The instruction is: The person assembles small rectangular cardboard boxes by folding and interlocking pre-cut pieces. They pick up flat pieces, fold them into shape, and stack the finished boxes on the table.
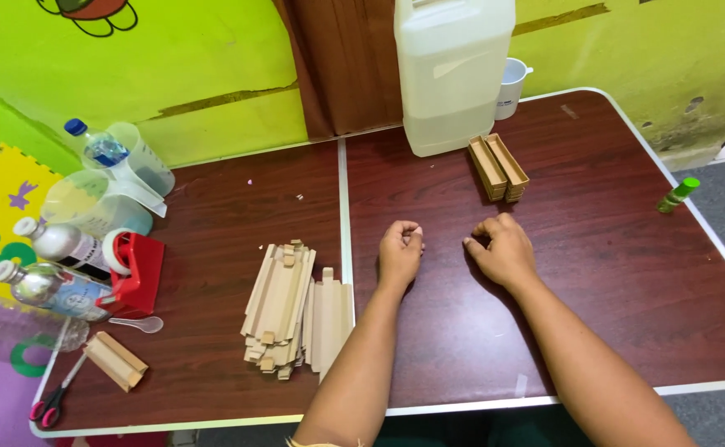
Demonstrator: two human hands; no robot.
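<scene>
- Head view: both forearms enter from the bottom edge; left hand and right hand rest on the table, near each other but apart, each curled into a loose fist on nothing.
- Sticks lie just left of the left hand (the nearer one), long axis running toward and away from the person.
- Trays sit beyond the right hand, their length also pointing away.
</scene>
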